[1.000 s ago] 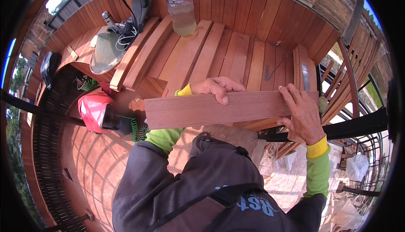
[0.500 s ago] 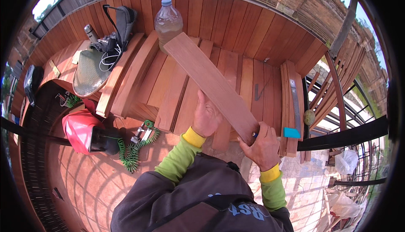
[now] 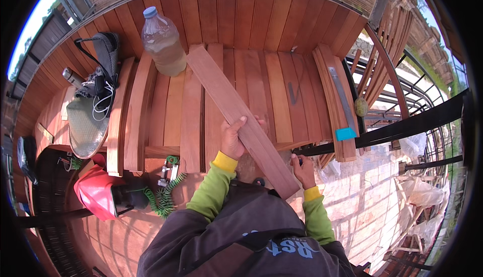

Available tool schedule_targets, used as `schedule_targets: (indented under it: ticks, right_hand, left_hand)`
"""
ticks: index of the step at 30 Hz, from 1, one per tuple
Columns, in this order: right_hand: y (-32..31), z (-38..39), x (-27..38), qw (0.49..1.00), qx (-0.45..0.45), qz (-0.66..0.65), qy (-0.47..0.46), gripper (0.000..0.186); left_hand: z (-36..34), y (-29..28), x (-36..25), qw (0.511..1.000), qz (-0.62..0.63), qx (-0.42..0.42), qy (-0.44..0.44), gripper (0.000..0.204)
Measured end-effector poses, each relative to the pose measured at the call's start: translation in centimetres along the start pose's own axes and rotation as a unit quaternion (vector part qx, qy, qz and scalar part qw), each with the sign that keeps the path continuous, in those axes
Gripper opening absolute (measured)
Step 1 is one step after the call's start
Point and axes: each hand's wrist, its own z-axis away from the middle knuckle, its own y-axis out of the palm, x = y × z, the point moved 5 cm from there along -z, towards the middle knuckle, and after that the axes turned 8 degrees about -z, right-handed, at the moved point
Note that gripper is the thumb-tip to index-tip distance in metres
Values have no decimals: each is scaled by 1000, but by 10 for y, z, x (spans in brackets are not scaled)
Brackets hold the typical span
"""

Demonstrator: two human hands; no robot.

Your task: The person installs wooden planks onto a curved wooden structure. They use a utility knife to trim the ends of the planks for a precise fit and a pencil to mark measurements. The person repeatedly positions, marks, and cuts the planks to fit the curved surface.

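Note:
A long, flat reddish-brown wooden plank (image 3: 221,88) slants across the middle, its far end by the water bottle and its near end close to my body. My left hand (image 3: 234,138) grips it near the middle, thumb on top and fingers around the far edge. My right hand (image 3: 304,170) is closed beside the near end, apart from the plank. A small dark thing pokes out between its fingers, too small to name. Beneath the plank lies the slatted wooden bench seat (image 3: 251,70).
A large plastic bottle (image 3: 163,45) of cloudy liquid stands on the bench. Loose boards (image 3: 138,116) lie to its left. On the right, a metal ruler (image 3: 343,95) and a turquoise block (image 3: 345,134) rest on stacked boards. A green coiled hose (image 3: 163,196) hangs near a red cloth (image 3: 95,191).
My left hand has gone from an open palm against the plank to gripping it. My right hand has let go of the near end, which has come closer to my body.

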Motion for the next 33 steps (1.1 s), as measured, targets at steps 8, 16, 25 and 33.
schedule_targets:
  ticks: [8, 16, 25, 33]
  right_hand:
    - [79, 12, -33, 948, 70, -290, 115, 43]
    - [87, 4, -48, 967, -120, -216, 55, 44]
    - [-24, 55, -10, 935, -214, -284, 16, 44]
    - [-67, 109, -9, 908, -321, -269, 4, 39]
  left_hand:
    - [-21, -27, 10, 996, -27, -36, -73, 19]
    - [-34, -44, 28, 989, -47, -95, -104, 23]
    - [-67, -35, 52, 976, -174, -130, 9, 23]
    - [-142, -18, 113, 932, -317, -166, -52, 27]
